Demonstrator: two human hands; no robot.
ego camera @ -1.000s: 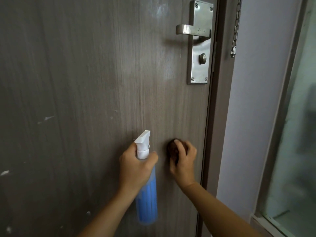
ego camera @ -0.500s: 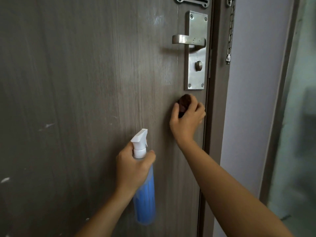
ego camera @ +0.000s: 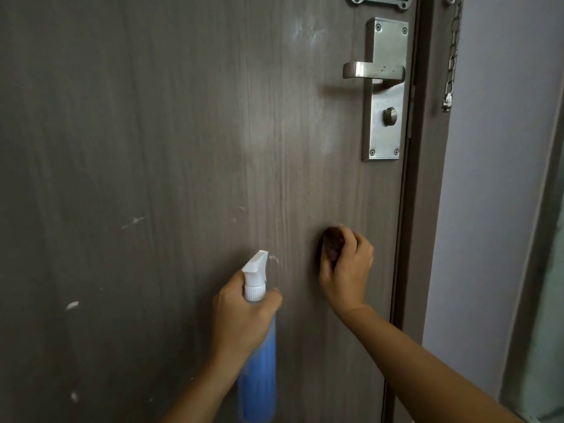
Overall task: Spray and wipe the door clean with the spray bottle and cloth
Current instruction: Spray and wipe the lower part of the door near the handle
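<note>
Over on the left, the door (ego camera: pixel 152 148) carries several pale flecks and smears, 1 of them low down near the left edge (ego camera: pixel 72 305) and another higher up (ego camera: pixel 134 221), none of them touched by a hand right now. Moving across, the left hand (ego camera: pixel 241 315) is wrapped round the neck of the spray bottle (ego camera: pixel 258 355), its grip closed on it just under the white nozzle (ego camera: pixel 255 265). The bottle stands nearly upright, long axis running up and down, blue body hanging below the fist, nozzle aimed at the door and close to it.

Next along, the right hand (ego camera: pixel 348 270) has its grip folded round a small dark cloth (ego camera: pixel 332 242), bunched into a wad and pressed flat against the door, up and to the right of the nozzle. It sits well below the metal lock plate (ego camera: pixel 385 87) and lever handle (ego camera: pixel 370 70), near the door's right edge by the frame (ego camera: pixel 427 209). A chain (ego camera: pixel 451 56) hangs on the frame beyond.

The remaining marks lie to the left of both hands, and the bottle hand is the nearer to them, so I'd guess the wiping has to travel leftward, past the bottle, to reach them.
</note>
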